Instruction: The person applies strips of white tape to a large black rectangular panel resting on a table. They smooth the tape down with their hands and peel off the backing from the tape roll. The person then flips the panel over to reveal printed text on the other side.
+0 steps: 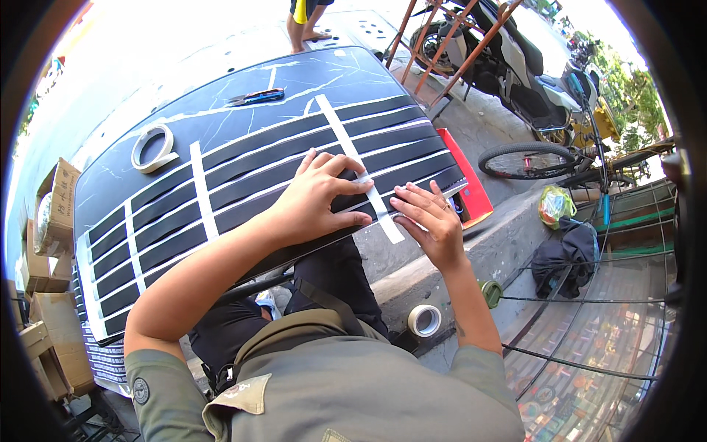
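My left hand [320,195] rests open, fingers spread, over dark horizontal strips [243,177] with white edges, touching a vertical strip of white tape [331,118] near its lower part. My right hand [434,221] lies open just right of that tape, fingers stretched over the strips at the near right end. The strips lie on a dark marble-patterned tabletop [199,96], crossed by several other white tapes [202,191]. A tape roll [153,147] and a blue-and-black cutter [258,96] sit beyond the strips.
Cardboard boxes [51,331] stack at left. A red box [479,206] is beside the table. A motorbike [501,66], bicycle [545,162] and plastic bag [556,206] stand right. Another tape roll [425,320] sits below, right. Another person's legs [297,29] show beyond the table.
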Motion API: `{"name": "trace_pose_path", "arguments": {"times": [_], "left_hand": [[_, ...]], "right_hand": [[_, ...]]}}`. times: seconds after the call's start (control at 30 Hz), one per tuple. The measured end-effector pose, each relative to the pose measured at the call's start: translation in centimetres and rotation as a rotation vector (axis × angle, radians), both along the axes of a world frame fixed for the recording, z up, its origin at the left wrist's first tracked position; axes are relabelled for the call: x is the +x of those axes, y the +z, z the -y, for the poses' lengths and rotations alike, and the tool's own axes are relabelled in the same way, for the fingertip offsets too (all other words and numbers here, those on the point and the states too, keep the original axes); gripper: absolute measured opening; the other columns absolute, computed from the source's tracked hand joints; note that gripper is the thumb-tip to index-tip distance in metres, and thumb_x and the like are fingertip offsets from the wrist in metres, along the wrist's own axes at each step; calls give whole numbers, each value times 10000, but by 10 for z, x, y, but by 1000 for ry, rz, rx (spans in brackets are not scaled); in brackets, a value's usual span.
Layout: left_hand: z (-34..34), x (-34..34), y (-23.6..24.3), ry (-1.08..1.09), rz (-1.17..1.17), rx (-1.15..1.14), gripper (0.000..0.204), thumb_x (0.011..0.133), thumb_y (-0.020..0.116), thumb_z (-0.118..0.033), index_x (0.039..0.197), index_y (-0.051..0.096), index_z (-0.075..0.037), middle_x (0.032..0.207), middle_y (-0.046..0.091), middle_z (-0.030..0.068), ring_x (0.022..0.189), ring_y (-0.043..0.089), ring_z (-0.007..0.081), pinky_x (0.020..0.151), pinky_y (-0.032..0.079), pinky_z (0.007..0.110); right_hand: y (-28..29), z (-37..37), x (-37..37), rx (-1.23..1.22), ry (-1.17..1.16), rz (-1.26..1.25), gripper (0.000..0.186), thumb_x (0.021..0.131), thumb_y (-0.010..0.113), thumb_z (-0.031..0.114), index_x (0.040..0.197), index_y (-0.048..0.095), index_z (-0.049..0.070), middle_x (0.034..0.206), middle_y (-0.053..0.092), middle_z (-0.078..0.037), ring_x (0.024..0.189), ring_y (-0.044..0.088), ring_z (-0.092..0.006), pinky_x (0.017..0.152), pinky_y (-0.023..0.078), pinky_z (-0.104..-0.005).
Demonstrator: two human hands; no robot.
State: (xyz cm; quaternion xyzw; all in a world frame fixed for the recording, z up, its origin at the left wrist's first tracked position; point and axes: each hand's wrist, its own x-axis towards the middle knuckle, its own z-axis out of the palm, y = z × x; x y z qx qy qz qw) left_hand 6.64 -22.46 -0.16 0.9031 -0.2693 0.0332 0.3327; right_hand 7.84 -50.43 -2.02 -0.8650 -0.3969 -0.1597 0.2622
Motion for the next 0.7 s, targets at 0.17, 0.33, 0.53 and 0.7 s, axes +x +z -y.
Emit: {"name": "trace_pose_path", "arguments": {"times": [0.17,0.33,0.53,0.7], "left_hand": [[2,0,0,10,-11,-31,550,782,850,-481,1232,770,-175,1319,598,83,1331,504,314,1242,172,631],[3,-1,-2,21,23,-88,547,775,853,-472,1191,784,-123,1276,611,106,1284,526,318,1234,187,596],[2,1,-5,6,14,-125,577,749,868,-483,1190,785,-120,1276,615,101,1292,526,318,1238,178,603],[2,0,-6,24,26,-102,599,733,875,-497,1193,784,-125,1288,615,99,1300,523,315,1239,170,615]], "right_hand": [[1,0,3,-70,-15,41,395,879,780,226,1272,746,202,1355,684,-61,1292,618,-261,1137,430,-468],[0,-1,-4,-52,-1,130,458,834,798,208,1289,743,216,1370,664,-76,1258,623,-284,1141,426,-475],[-3,-3,-17,152,99,46,290,821,801,102,1106,788,158,1195,743,-59,1139,690,-251,1132,443,-471],[-1,-5,-13,253,100,-37,220,863,777,91,1081,779,124,1173,753,-84,1113,716,-272,1107,471,-479]]}}
